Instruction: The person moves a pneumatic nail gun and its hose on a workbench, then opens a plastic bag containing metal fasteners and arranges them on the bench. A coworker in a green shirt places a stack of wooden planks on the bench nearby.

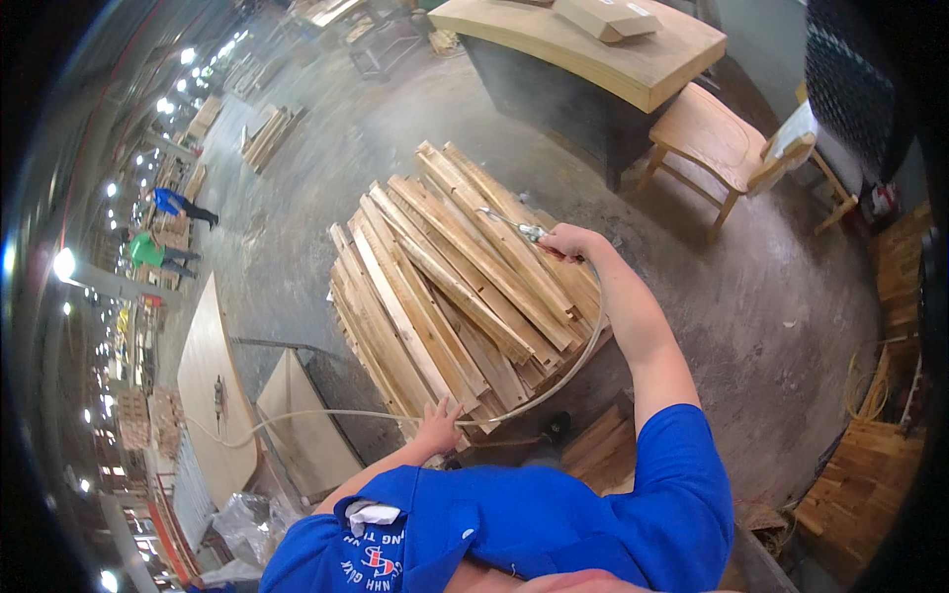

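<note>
My right hand (pixel 571 242) is closed around an air blow gun (pixel 534 233) over the right side of a stack of wooden strips (pixel 435 267). Its thin nozzle points left across the strips. A pale hose (pixel 583 358) runs from the gun, curves round the near right side of the stack and continues left past my other hand. My left hand (pixel 438 430) rests at the near left end of the strips with its fingers apart, close to the hose. Whether its fingertips touch the hose is hard to tell.
Beyond the stack on the right stand a thick-topped table (pixel 593 54) with a cardboard box (pixel 608 17) and a wooden chair (pixel 714 143). A pale board (pixel 213 385) with a small tool lies left, beside plastic wrap (pixel 247 524). Two people (pixel 148 249) stand far left.
</note>
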`<action>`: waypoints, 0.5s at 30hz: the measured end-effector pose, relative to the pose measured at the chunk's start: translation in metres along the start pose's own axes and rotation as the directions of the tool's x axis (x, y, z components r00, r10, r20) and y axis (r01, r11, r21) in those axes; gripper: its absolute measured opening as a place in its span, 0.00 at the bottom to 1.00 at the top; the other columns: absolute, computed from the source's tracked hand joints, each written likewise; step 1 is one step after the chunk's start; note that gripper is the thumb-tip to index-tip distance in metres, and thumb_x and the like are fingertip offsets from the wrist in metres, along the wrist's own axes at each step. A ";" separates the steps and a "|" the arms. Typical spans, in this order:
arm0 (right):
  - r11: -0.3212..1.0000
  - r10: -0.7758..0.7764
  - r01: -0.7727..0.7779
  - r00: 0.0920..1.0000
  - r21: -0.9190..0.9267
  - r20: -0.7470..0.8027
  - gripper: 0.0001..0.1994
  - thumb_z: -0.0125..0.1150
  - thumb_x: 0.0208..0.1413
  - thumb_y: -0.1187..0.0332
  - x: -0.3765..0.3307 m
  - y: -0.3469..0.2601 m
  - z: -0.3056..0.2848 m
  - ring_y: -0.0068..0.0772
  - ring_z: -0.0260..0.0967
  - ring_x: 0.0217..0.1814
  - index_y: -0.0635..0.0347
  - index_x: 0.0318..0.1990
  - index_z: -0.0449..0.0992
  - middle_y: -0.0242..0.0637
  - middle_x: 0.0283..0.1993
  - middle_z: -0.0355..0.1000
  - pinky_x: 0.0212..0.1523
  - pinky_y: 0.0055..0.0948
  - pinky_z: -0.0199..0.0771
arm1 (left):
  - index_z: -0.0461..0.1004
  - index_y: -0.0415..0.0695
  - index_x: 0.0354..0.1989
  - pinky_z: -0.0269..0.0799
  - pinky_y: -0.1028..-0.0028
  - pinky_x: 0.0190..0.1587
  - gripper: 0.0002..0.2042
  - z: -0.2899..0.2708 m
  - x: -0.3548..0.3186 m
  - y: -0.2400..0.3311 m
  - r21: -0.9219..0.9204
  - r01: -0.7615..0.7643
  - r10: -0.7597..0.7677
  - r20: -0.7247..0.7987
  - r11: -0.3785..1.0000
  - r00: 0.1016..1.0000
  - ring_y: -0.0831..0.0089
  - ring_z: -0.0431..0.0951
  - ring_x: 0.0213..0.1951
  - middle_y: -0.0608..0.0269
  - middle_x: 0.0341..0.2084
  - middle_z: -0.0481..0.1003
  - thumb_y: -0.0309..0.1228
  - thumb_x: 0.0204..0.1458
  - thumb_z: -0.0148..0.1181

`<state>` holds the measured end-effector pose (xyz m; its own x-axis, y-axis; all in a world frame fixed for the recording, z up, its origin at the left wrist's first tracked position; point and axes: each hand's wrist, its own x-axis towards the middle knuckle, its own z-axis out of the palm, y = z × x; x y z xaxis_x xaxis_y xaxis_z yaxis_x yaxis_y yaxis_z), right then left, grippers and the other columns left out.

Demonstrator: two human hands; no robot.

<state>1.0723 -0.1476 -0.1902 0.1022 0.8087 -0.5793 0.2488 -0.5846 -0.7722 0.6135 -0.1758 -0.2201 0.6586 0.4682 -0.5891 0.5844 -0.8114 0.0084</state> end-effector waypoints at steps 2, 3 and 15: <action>0.980 -0.048 0.076 0.987 0.182 -0.154 0.19 0.45 0.53 0.57 0.000 -0.020 0.009 0.23 0.50 0.11 0.59 0.16 0.62 0.31 0.13 0.57 0.12 0.26 0.51 | 0.52 0.56 0.57 0.53 0.47 0.51 0.29 0.006 0.004 -0.011 -0.059 0.055 -0.053 0.035 0.997 0.998 0.38 0.49 0.55 0.51 0.58 0.47 0.41 0.43 0.51; 0.955 -0.063 0.125 0.971 0.267 -0.230 0.19 0.45 0.54 0.57 0.000 -0.030 0.014 0.22 0.50 0.11 0.59 0.16 0.63 0.31 0.13 0.57 0.12 0.25 0.51 | 0.53 0.58 0.56 0.56 0.46 0.49 0.28 0.010 0.003 -0.016 -0.088 0.084 -0.079 0.056 0.993 0.995 0.37 0.47 0.55 0.53 0.59 0.46 0.40 0.43 0.51; 0.953 -0.042 0.065 0.996 0.295 -0.083 0.14 0.44 0.54 0.55 -0.037 -0.082 0.139 0.17 0.51 0.12 0.57 0.29 0.65 0.32 0.18 0.64 0.12 0.20 0.51 | 0.50 0.52 0.57 0.49 0.55 0.56 0.32 0.065 -0.021 -0.065 -0.300 -0.059 0.055 -0.019 0.952 0.998 0.49 0.51 0.57 0.43 0.56 0.49 0.45 0.42 0.53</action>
<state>0.9145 -0.1382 -0.1416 0.1712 0.8350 -0.5229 -0.0405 -0.5244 -0.8505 0.5307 -0.1556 -0.2606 0.6990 0.4294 -0.5719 0.6602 -0.6948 0.2853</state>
